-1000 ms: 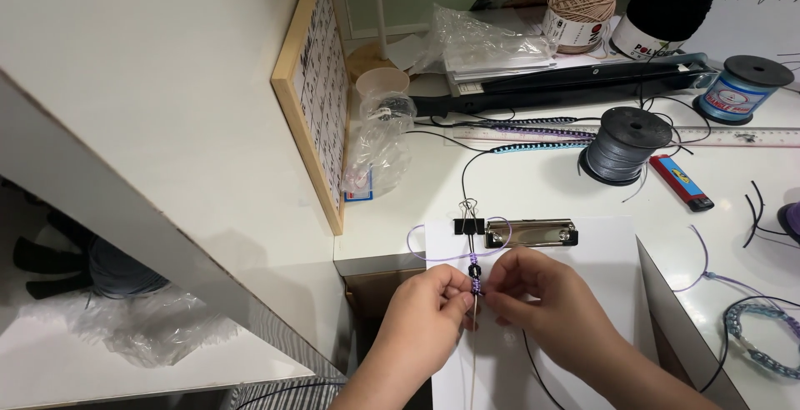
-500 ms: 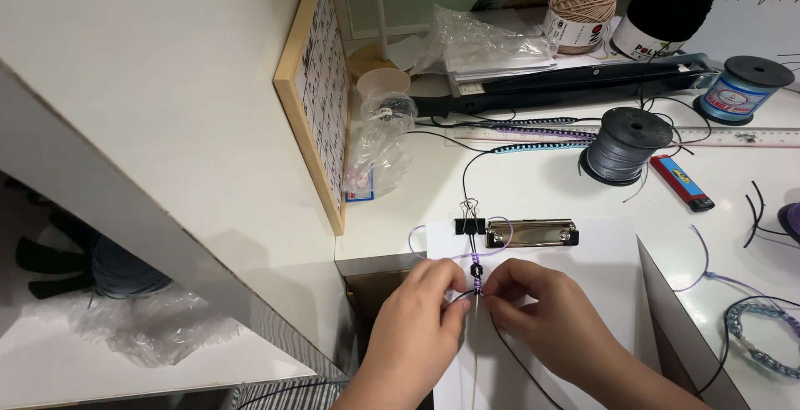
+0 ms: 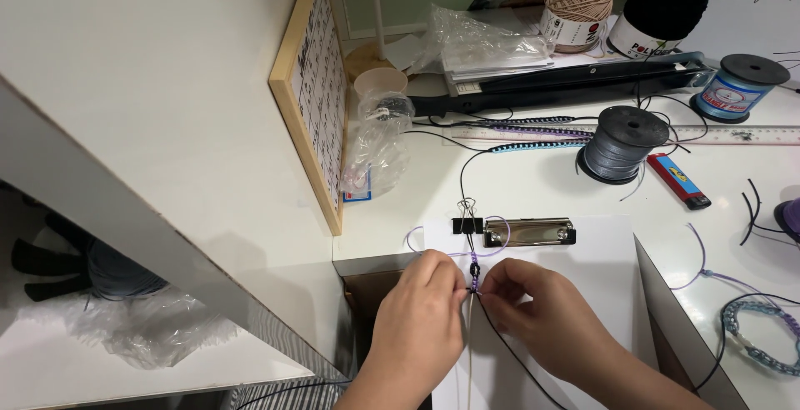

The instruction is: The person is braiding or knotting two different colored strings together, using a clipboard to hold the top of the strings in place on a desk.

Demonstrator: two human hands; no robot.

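Head view, left to right. Left hand (image 3: 421, 314) low in the scene, near edge, fingers pinched on the cords at the bottom of the knotted cord bracelet (image 3: 473, 270). Bracelet just right of that hand's fingertips and just left of the other's, squarely between the two, touching both. Long axis running near to far: thin purple and black knotted strand rising from the pinch up to the black binder clip (image 3: 467, 226), which pins its far end at the top edge of the white clipboard (image 3: 600, 260). Loose cords trailing back toward the near edge between the wrists, one black cord (image 3: 517, 360) slanting near and right under the right wrist. Right hand (image 3: 542, 310) mirroring the left, fingertips closed on the strands at the same knot. Neither hand nearer: both meeting at one spot. Farther right on the tabletop (image 3: 533, 185), well apart: grey cord spool (image 3: 621, 142), red lighter (image 3: 679, 181), blue braided bracelet (image 3: 762, 335).
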